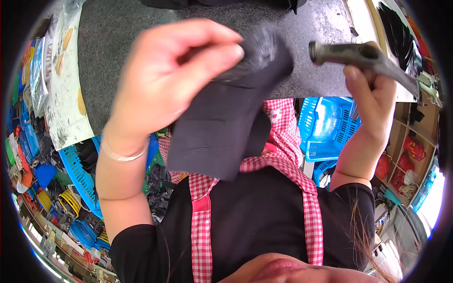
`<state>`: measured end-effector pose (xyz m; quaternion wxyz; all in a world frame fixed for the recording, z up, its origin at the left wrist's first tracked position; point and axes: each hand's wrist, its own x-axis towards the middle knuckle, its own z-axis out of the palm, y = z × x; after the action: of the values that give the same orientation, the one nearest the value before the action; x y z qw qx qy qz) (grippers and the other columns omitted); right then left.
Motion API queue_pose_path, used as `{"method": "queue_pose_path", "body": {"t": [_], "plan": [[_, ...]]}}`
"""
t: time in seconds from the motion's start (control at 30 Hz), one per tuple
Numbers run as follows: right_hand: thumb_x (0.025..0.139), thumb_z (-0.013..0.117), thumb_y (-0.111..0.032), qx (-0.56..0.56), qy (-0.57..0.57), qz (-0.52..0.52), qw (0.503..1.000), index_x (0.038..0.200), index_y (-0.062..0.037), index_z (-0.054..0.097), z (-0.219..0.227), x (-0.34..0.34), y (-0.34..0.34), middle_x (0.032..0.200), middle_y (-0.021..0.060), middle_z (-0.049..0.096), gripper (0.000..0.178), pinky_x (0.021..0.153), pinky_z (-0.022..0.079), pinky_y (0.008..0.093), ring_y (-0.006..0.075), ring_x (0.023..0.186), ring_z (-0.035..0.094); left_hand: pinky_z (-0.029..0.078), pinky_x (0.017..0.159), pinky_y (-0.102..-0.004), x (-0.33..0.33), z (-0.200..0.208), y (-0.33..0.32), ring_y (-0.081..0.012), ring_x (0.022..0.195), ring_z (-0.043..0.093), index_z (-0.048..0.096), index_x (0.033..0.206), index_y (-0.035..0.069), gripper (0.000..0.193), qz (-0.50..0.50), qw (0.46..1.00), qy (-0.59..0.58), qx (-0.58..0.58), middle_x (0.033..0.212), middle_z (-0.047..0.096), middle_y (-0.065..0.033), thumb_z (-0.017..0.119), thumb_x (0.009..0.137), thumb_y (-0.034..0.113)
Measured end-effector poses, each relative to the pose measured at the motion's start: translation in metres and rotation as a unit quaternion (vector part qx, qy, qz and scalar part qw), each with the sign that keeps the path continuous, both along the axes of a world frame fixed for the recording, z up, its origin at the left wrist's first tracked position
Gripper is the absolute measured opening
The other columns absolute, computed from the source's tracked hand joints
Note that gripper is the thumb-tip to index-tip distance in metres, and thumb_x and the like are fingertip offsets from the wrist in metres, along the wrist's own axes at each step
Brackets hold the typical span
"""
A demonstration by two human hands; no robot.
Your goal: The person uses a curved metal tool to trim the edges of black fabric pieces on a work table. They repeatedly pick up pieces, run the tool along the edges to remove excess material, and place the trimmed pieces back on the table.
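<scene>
My left hand (163, 78) pinches the upper end of a black, flexible piece (212, 127), which looks like leather or fabric. The piece hangs down past the bench's front edge, with faint crosswise creases. Its curled top end, with a pale shiny patch, is blurred. A metal hammer (344, 53) is in my right hand (375, 94), its head raised over the right part of the dark grey bench top (108, 61). The hammer and the black piece are apart. The hammer's handle is mostly hidden by my fingers.
Blue plastic baskets (325, 127) stand below the bench on the right. A whitish board (66, 108) with small tan pieces lies along the left side. More black material (222, 2) lies at the far edge. Shelves (401, 155) with red bags stand at right.
</scene>
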<state>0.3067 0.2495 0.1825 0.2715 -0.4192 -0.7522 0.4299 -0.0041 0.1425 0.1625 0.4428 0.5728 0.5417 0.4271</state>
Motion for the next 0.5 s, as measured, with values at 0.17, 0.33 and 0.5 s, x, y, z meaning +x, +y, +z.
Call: {"method": "queue_pose_path", "body": {"t": [0.17,0.33,0.5], "plan": [[0.101,0.079,-0.006,0.024,-0.133,0.144,0.98,0.122,-0.0013,0.07,-0.023,-0.026,0.018,0.089,-0.0024,0.064,0.023,0.066,0.043,0.0253,0.0053,0.076,0.058,0.059,0.079,-0.0375,0.044,-0.072,0.004,-0.0292,0.084,0.074,0.079,0.118,0.002,0.027,0.088,0.941,0.286,0.159,0.094,0.071,-0.0134,0.08,0.091,-0.003],[0.1,0.079,-0.01,0.191,-0.14,0.217,0.947,0.11,0.0007,0.07,-0.052,-0.046,0.017,0.088,0.0089,0.065,0.017,0.068,0.052,0.0356,0.0233,0.076,0.068,0.058,0.076,-0.0404,0.046,-0.071,0.002,-0.0297,0.086,0.07,0.08,0.117,0.003,0.031,0.099,0.926,0.316,0.182,0.092,0.07,-0.0113,0.081,0.087,-0.004],[0.1,0.079,-0.015,0.201,-0.167,0.212,0.942,0.108,-0.0016,0.069,-0.048,-0.052,0.016,0.088,0.014,0.07,0.018,0.071,0.055,0.0434,0.0344,0.081,0.072,0.058,0.075,-0.039,0.044,-0.08,-0.002,-0.0269,0.085,0.068,0.081,0.117,0.003,0.035,0.08,0.921,0.309,0.223,0.091,0.068,-0.0088,0.08,0.084,-0.006]]}}
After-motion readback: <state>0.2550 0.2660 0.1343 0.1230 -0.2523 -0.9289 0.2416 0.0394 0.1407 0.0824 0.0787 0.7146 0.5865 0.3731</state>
